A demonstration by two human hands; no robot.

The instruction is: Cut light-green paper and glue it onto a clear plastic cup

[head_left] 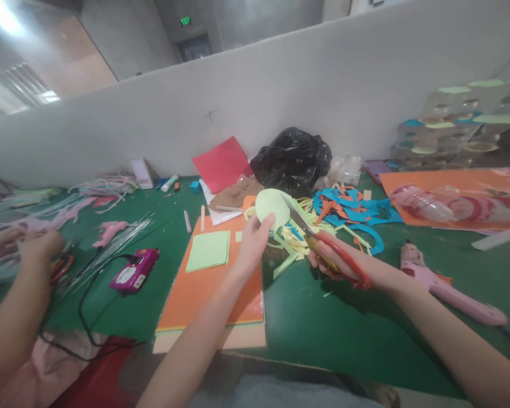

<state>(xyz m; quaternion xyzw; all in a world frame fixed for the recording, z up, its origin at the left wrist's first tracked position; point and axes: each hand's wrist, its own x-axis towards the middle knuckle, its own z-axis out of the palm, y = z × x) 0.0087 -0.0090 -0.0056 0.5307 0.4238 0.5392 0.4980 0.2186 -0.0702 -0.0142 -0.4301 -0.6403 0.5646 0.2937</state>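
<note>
My left hand (255, 241) pinches a round piece of light green paper (273, 207) by its lower edge. In my right hand (331, 258) is a pair of scissors (348, 262) with red and yellow handles. Their blades point up and left, beside the right edge of the green paper; whether they touch it I cannot tell. Beneath both hands lies a heap of paper scraps (295, 249), mostly green and yellow. A stack of green paper squares (208, 251) rests on orange sheets (246, 294) near my left forearm.
Blue and orange offcuts (357, 205) lie behind my right hand, near a black plastic bag (293, 158). A pink glue gun (454, 292) is at right, below plastic bottles (463, 205). At left are a purple box (135, 270) with a cable, another glue gun (110, 232) and a co-worker's hands (38, 246).
</note>
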